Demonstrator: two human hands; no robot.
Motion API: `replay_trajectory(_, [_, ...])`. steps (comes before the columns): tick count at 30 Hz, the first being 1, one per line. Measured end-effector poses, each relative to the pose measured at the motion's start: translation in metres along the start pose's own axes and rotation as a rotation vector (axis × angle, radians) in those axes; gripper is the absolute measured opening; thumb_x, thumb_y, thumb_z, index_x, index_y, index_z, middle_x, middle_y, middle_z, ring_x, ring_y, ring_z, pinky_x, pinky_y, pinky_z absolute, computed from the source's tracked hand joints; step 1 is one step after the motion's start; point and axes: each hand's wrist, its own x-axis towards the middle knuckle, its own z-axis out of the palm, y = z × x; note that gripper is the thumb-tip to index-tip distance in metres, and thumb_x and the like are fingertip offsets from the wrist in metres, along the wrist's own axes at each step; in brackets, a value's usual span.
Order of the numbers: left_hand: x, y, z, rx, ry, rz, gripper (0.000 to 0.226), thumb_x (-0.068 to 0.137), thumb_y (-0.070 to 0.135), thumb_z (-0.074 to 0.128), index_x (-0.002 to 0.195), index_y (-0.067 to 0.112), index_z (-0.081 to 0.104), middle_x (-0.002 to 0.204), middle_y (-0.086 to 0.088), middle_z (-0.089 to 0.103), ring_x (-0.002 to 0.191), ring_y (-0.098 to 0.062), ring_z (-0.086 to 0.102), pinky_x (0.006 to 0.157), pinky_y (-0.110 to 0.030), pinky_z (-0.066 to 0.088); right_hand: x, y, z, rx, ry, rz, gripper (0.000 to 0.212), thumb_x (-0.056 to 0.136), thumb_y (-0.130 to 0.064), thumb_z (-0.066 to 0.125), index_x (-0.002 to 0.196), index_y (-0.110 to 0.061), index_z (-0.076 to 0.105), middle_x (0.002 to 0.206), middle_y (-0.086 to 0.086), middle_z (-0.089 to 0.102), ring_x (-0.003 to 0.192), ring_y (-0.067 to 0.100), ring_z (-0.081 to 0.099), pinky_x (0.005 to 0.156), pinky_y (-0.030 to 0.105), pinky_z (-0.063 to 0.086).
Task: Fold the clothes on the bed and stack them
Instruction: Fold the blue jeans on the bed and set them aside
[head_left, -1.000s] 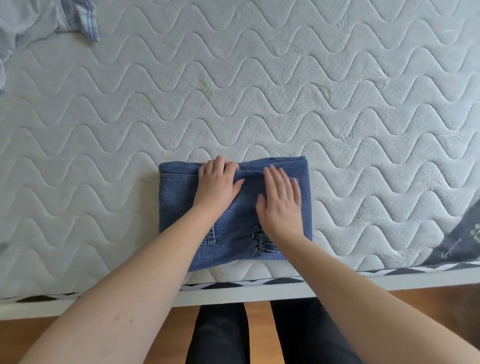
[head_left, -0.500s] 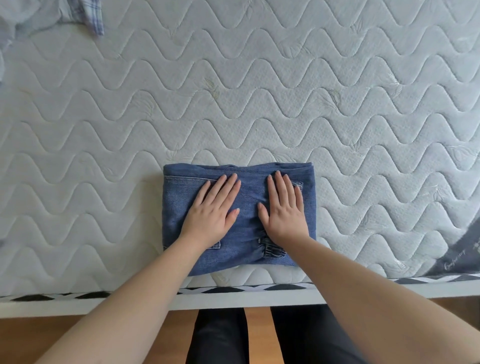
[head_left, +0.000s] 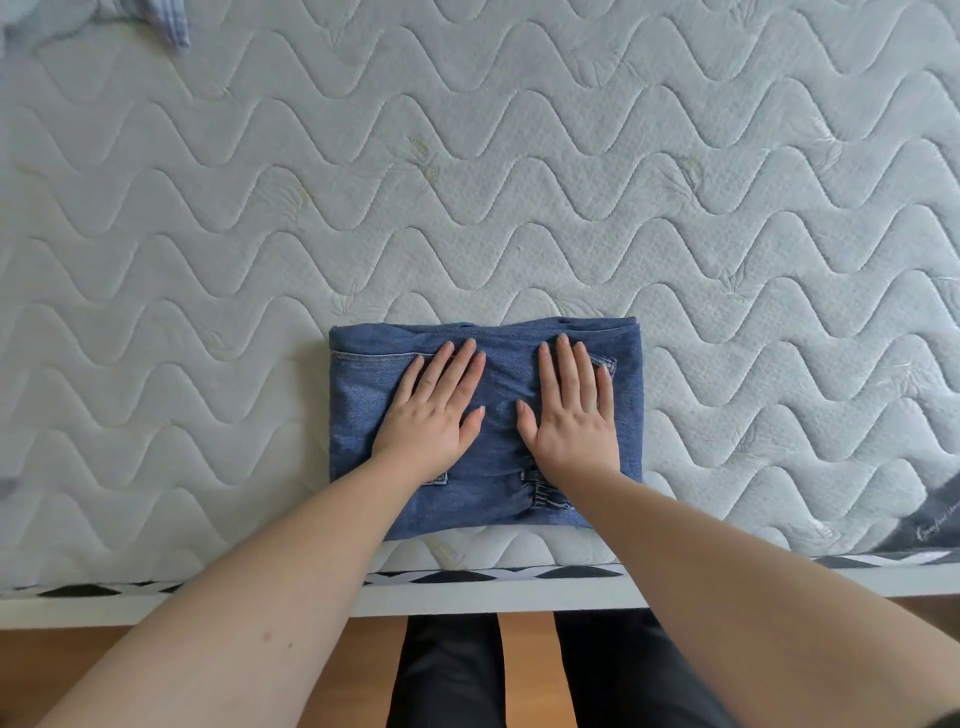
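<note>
Your folded jeans (head_left: 363, 415) lie as a compact blue rectangle on the quilted mattress (head_left: 519, 208), right at its near edge, with the lower fold almost reaching the mattress border. Your left hand (head_left: 431, 410) rests flat on the left half of the jeans, fingers (head_left: 457, 369) straight and close together, pointing away from you and angled slightly right, thumb spread toward the middle; it holds nothing, only presses the denim. Your right hand (head_left: 569, 413) lies flat on the right half of the jeans, fingers (head_left: 571, 369) straight and slightly fanned, thumb out toward the left hand; it also grips nothing. The two thumbs are near each other but apart. A frayed patch of the jeans shows just below the right wrist. Far from the jeans, at the mattress's far left corner, a pale plaid garment (head_left: 166, 21) is partly in view. At the right of the jeans, at the mattress edge, lies a dark grey cloth (head_left: 930, 519) with script lettering, too small to read.
</note>
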Motion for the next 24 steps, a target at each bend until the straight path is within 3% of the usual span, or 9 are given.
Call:
replay_trajectory(7, [-0.001,0.012,-0.021,0.022,-0.052,-0.053,0.068,0.100,0.043,0.036,0.157,0.015,0.010,0.164,-0.003,0.009,0.151,-0.022,0.017,0.122,-0.047,0.016,-0.003,0.000,-0.005,-0.013,-0.042,0.000,0.069,0.100,-0.053,0.026,0.157,-0.018,0.008,0.164,0.005,0.006,0.151,0.020,0.001,0.122,0.040,-0.005])
replay_trajectory(13, [-0.050,0.020,-0.044,-0.050,0.083,-0.180,0.063,0.104,0.038,0.029,0.157,0.009,0.010,0.164,-0.010,0.010,0.152,-0.023,0.011,0.122,-0.048,0.017,-0.031,-0.020,-0.019,0.101,0.065,0.117,0.067,0.100,-0.042,0.037,0.156,-0.012,0.016,0.163,0.007,0.012,0.151,0.021,0.009,0.122,0.040,0.005])
replay_trajectory(17, [-0.079,0.013,-0.033,-0.017,0.001,-0.268,0.064,0.104,0.040,0.027,0.157,0.009,0.013,0.164,-0.010,0.012,0.152,-0.023,0.012,0.121,-0.048,0.017,-0.050,-0.032,-0.004,0.119,-0.001,0.126,0.072,0.098,-0.049,0.029,0.156,-0.012,0.008,0.164,0.007,0.001,0.152,0.021,-0.001,0.123,0.042,0.006])
replay_trajectory(24, [-0.072,0.005,-0.015,0.021,-0.140,-0.263,0.064,0.102,0.045,0.025,0.157,0.012,0.018,0.165,-0.007,0.012,0.152,-0.023,0.014,0.122,-0.049,0.011,-0.044,-0.024,0.005,0.151,-0.003,0.073,0.075,0.095,-0.047,0.036,0.156,-0.011,0.010,0.164,0.009,0.002,0.151,0.023,-0.002,0.123,0.044,0.007])
